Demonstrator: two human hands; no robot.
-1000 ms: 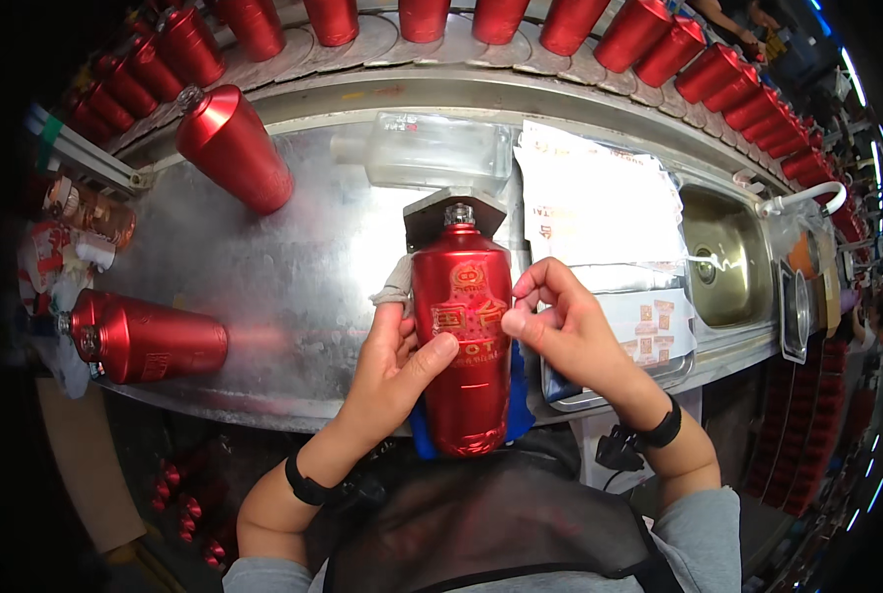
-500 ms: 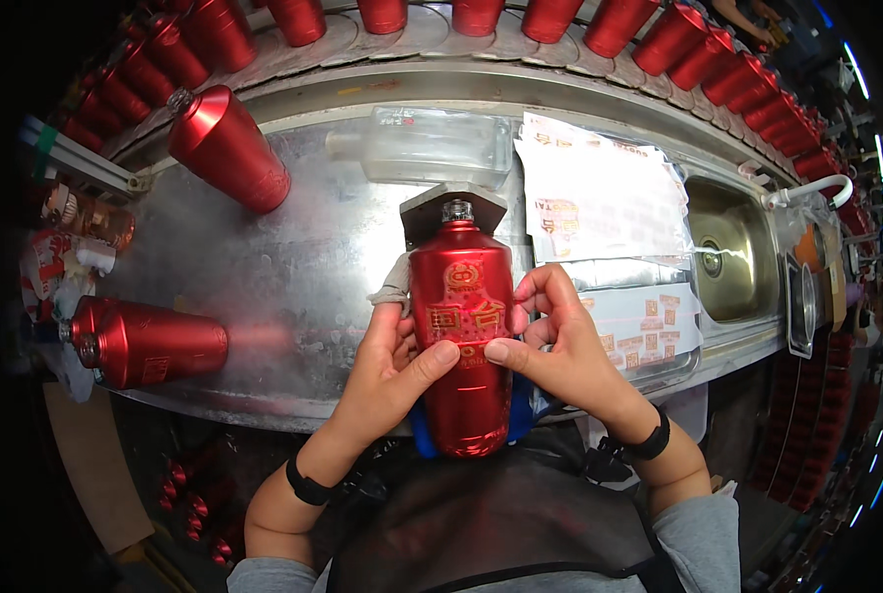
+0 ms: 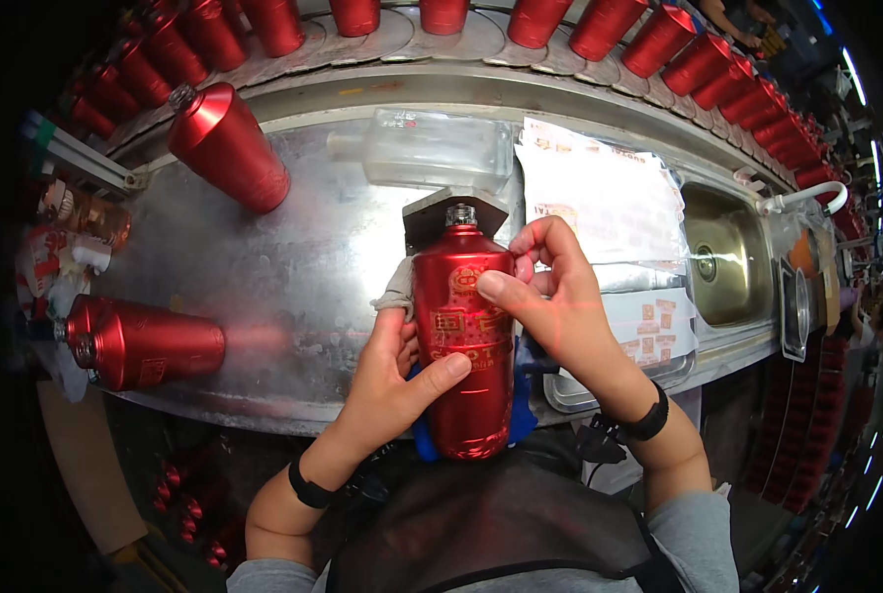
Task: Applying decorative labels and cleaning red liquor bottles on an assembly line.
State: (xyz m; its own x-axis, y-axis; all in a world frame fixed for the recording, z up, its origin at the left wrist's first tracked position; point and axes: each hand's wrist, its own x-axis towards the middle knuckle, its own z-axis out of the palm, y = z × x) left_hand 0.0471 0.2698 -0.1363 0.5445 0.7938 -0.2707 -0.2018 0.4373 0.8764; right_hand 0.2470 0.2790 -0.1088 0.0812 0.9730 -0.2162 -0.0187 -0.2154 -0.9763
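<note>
Red bottle (image 3: 471,415) across steel bench edge (image 3: 264,418) — open room leftward.

Factory workshop with bottle conveyor (image 3: 399,42)

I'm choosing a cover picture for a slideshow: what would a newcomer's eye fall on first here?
Probably the shiny red bottle with gold markings at the centre, the left hand at its left side and the right hand at its upper right. Next might come the curved row of red bottles along the top, then the bright white sheets right of centre, beside the sink.
</note>
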